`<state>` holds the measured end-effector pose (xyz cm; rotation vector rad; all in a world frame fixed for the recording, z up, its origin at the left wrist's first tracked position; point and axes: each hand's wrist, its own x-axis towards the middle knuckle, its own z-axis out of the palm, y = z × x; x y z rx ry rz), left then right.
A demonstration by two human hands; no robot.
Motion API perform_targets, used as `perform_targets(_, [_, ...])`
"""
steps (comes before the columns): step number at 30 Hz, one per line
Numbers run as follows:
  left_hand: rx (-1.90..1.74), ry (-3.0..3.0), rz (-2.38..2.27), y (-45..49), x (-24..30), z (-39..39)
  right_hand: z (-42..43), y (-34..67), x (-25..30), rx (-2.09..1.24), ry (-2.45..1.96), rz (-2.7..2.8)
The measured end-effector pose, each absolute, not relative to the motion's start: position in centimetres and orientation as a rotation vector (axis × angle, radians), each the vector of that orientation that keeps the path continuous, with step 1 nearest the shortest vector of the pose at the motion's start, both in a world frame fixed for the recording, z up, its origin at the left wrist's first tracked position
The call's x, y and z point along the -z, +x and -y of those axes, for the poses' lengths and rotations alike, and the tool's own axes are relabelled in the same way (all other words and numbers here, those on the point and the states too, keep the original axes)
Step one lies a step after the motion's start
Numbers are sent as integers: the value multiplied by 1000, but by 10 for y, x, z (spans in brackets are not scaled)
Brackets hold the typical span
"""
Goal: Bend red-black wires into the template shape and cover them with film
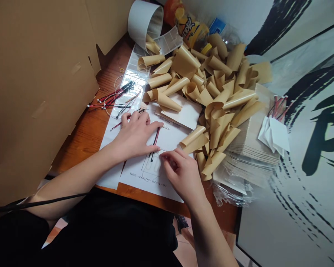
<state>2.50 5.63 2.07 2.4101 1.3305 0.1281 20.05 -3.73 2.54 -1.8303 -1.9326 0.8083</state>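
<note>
Left hand [136, 135] flat and open, pinning the red-black wire lead [155, 142] onto the printed template sheet [156, 178] on the worktop [86, 137], probably to hold alignment, right hand [180, 172] pinched shut just right of its near end, contents too small to tell; curled backing papers [217, 96] far right.

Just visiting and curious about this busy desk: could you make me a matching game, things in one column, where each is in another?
1 left hand
2 right hand
3 tan paper curls
4 label roll

a heaped right of the white sheet
b at the table's far edge
c pressing a red-black wire onto the sheet
d fingertips pinched by the wire's near end

Pairs: 1-c, 2-d, 3-a, 4-b
</note>
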Motion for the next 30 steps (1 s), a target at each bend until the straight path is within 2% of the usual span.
perform_targets(16, [-131, 2410, -1318, 27, -18, -55, 39, 209, -23, -846, -1777, 1962])
perform_targets(30, [-128, 2390, -1317, 27, -19, -57, 41, 224, -7, -704, -1591, 2073])
